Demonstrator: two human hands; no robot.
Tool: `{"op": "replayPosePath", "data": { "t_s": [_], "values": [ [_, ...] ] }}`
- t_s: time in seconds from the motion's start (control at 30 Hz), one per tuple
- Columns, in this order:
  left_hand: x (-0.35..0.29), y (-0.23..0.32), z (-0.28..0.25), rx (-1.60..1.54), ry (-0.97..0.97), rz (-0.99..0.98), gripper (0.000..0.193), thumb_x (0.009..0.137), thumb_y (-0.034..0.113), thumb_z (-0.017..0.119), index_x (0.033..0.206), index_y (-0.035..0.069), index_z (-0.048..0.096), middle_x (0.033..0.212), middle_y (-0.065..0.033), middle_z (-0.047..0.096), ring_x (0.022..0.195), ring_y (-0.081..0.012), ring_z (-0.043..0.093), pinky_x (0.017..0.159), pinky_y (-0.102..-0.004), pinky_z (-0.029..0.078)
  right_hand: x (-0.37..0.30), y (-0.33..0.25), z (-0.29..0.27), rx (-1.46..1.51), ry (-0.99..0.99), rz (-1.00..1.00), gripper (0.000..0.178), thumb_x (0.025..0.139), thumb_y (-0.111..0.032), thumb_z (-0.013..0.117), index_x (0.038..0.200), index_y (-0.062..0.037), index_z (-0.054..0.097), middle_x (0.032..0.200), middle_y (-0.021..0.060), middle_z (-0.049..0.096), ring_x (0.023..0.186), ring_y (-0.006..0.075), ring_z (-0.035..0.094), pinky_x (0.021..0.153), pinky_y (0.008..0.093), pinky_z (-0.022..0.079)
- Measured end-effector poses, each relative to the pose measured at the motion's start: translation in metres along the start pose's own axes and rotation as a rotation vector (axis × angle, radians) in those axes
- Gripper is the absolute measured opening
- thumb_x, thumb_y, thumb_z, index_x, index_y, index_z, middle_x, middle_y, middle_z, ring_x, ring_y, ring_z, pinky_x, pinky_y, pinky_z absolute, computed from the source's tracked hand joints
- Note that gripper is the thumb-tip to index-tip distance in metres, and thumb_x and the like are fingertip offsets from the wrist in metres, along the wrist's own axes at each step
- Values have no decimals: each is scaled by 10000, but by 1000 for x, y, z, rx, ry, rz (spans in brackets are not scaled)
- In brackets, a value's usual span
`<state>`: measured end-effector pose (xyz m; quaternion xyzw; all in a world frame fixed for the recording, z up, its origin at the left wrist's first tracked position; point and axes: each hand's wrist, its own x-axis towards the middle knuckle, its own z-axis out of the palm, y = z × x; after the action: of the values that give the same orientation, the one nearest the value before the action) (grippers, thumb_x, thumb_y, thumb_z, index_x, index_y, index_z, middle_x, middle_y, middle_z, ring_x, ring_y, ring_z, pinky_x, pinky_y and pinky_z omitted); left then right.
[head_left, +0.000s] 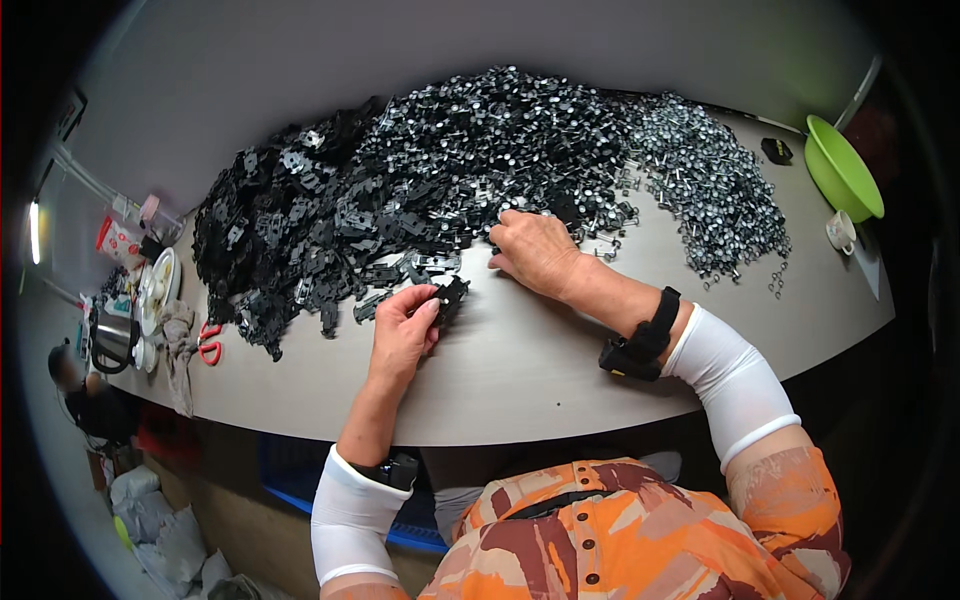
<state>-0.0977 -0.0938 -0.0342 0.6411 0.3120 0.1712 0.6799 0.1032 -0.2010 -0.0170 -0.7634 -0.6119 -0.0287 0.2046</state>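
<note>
My left hand pinches a small black plastic part between thumb and fingers, just above the table. My right hand is at the near edge of a heap of metal pins with round heads. Its fingers are curled together, and their tips are partly hidden against the heap, so I cannot make out what they hold. To the left of the pins lies a big heap of black plastic parts, some of them close to my left fingertips.
At the right lie a heap of small shiny metal rings, a green bowl and a white cup. Red-handled scissors, a cloth and a kettle are at the left. A person is farther off.
</note>
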Motion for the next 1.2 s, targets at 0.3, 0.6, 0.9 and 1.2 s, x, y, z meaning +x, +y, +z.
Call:
{"op": "replayPosePath", "data": {
  "t_s": [0.3,0.6,0.9,1.2],
  "values": [
    [25,2,-3,-146,-122,45,86,879,104,568,922,31,585,750,0,601,608,-54,542,529,-182,428,5,2,-2,539,-17,-75,362,751,34,565,1109,-19,559,958,128,607,800,253,604,721,338,490],
    [31,12,2,-193,-44,107,149,865,35,572,995,-31,604,777,-48,618,545,-72,556,421,-168,417,3,-8,-7,1277,-264,397,227,873,-74,563,1069,40,576,830,62,629,682,94,604,496,209,493],
    [31,8,-8,-545,-128,47,260,913,95,535,1115,-66,552,869,-106,610,625,-162,589,469,-206,449,2,-18,-2,1359,-199,440,135,862,-55,580,944,53,575,738,67,611,599,90,609,503,226,538],
    [27,7,3,-608,-234,53,397,796,-57,607,1183,-61,517,932,-111,609,777,-168,599,639,-229,503,-7,-13,1,1405,-136,442,146,869,-53,570,962,56,542,740,86,612,600,114,618,522,252,553]
  ]
}}
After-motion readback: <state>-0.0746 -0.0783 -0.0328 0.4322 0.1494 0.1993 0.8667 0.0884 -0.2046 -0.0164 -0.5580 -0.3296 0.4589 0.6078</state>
